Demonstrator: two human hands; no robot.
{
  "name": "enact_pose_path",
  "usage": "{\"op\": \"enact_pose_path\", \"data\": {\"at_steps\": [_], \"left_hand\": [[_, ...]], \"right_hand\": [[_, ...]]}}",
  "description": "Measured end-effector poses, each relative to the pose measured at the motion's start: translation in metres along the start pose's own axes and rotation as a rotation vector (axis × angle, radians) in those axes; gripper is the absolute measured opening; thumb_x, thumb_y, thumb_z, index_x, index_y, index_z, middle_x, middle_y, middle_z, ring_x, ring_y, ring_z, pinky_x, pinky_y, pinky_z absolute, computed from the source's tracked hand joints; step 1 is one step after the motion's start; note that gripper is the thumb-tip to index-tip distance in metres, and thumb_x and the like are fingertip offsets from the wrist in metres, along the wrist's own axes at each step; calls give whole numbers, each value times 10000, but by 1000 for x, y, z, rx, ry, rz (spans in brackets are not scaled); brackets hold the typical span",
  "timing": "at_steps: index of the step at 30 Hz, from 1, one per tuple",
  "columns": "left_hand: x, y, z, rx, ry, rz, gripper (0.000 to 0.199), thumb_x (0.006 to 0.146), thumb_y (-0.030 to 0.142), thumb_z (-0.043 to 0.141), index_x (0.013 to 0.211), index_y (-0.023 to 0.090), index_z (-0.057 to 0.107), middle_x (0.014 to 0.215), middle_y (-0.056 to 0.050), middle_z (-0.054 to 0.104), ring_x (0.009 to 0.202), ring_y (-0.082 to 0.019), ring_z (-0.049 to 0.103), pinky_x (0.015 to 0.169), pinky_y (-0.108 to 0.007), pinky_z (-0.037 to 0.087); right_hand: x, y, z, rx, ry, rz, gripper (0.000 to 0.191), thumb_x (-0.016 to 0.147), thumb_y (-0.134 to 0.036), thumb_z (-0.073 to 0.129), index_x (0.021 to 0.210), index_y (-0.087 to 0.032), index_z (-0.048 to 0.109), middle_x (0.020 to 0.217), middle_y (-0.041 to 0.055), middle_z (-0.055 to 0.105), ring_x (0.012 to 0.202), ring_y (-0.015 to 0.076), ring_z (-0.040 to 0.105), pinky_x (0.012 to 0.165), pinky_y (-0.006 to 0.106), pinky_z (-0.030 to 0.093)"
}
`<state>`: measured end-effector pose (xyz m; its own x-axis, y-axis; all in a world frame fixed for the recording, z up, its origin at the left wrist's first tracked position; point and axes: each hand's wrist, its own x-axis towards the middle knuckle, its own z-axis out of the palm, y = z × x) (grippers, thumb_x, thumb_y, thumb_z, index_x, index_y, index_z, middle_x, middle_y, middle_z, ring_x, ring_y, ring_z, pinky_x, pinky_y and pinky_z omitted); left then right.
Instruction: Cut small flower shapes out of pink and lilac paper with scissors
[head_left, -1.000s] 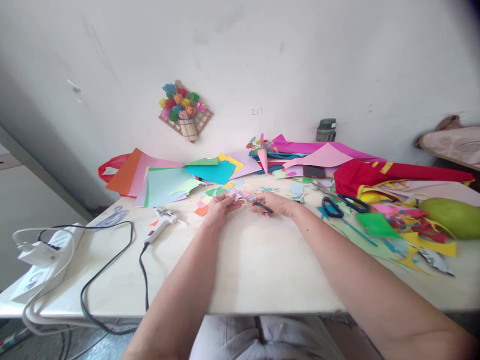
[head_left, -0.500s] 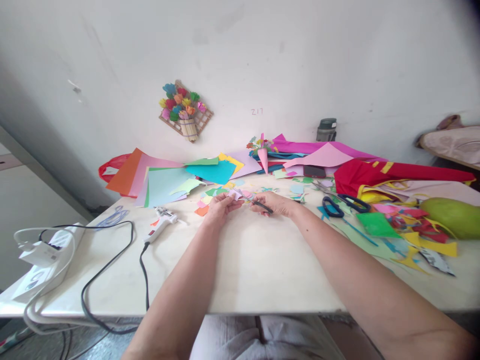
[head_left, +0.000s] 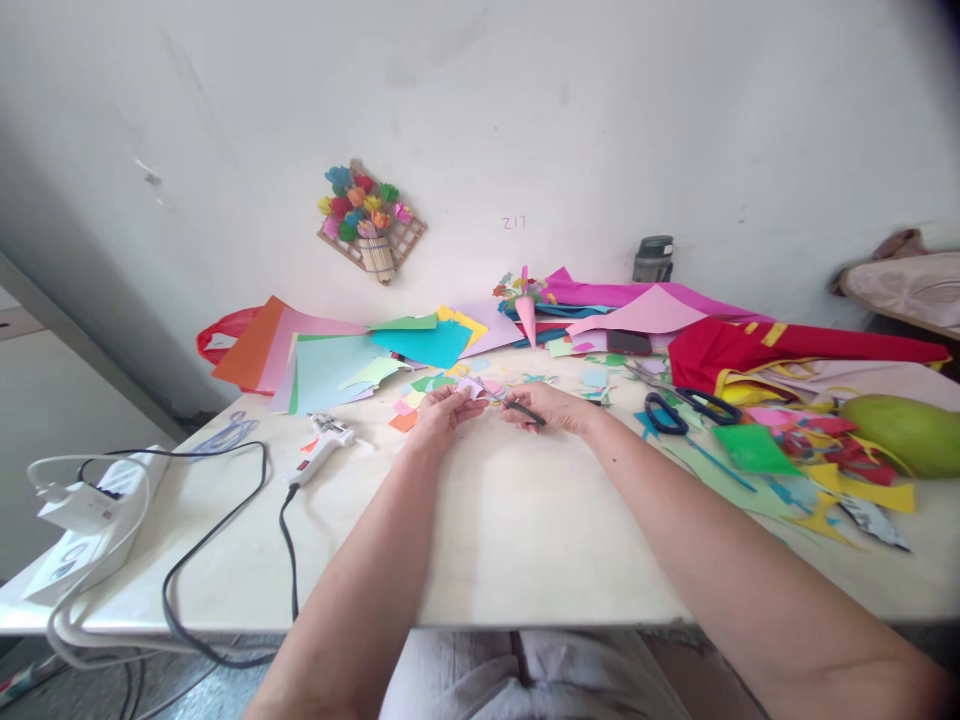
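A: The wall is pale, with "217" written on it and a wooden lattice of paper flowers hanging there. What's on the tabletop below?

B: Coloured paper sheets spread along the back edge, left of a pink paper cone topped with tiny flowers.

A: And the hands?

B: Near the middle, closer to the back edge than the front. The left hand pinches a small piece of lilac paper between thumb and fingers.

A: The right grip?

B: Wrapped round dark handles. The right hand has small scissors, blades aimed left at the paper; whether they bite into it, I can't tell.

A: Anything toward the sides?

B: A power strip sits by the front left corner, a white glue gun between it and the left hand. Toward the right edge lie larger navy-handled scissors, paper scraps and a green fruit.
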<state>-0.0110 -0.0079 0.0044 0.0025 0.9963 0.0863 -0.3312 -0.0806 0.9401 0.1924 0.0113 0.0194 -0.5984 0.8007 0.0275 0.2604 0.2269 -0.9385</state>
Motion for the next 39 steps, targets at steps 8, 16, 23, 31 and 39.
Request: {"op": "enact_pose_path", "data": {"at_steps": [8, 16, 23, 31, 39], "left_hand": [[0, 3, 0, -12, 2, -26, 282, 664, 321, 804, 716, 148, 587, 705, -70, 718, 718, -231, 741, 763, -340, 591], [-1, 7, 1, -7, 18, -44, 319, 689, 398, 779, 706, 165, 562, 694, -59, 695, 753, -242, 738, 786, -367, 591], [-3, 5, 1, 76, -12, -27, 284, 602, 300, 845, 744, 128, 670, 766, -80, 736, 658, -195, 710, 709, -326, 579], [-6, 7, 4, 55, -29, -31, 285, 602, 300, 857, 716, 130, 658, 770, -76, 744, 644, -173, 708, 668, -284, 574], [-5, 5, 4, 51, -40, -14, 254, 646, 288, 832, 725, 131, 649, 783, -77, 745, 644, -166, 709, 683, -284, 575]], "right_hand": [[1, 1, 0, 27, 8, 16, 248, 711, -339, 723, 821, -142, 620, 531, -58, 518, 427, 64, 449, 380, 182, 373], [-1, 1, -2, -22, -18, 12, 288, 689, -360, 759, 829, -134, 648, 545, -46, 536, 438, 65, 458, 393, 186, 372], [-1, 1, -1, -33, -25, 10, 295, 694, -378, 760, 823, -140, 641, 545, -48, 536, 437, 66, 457, 399, 189, 370], [-2, -1, 0, 6, -15, 9, 285, 697, -372, 754, 781, -139, 615, 533, -55, 517, 429, 53, 442, 396, 176, 352], [-3, -6, 3, 7, 0, 9, 302, 665, -387, 769, 716, -152, 585, 511, -62, 508, 414, 55, 433, 395, 191, 331]]}}
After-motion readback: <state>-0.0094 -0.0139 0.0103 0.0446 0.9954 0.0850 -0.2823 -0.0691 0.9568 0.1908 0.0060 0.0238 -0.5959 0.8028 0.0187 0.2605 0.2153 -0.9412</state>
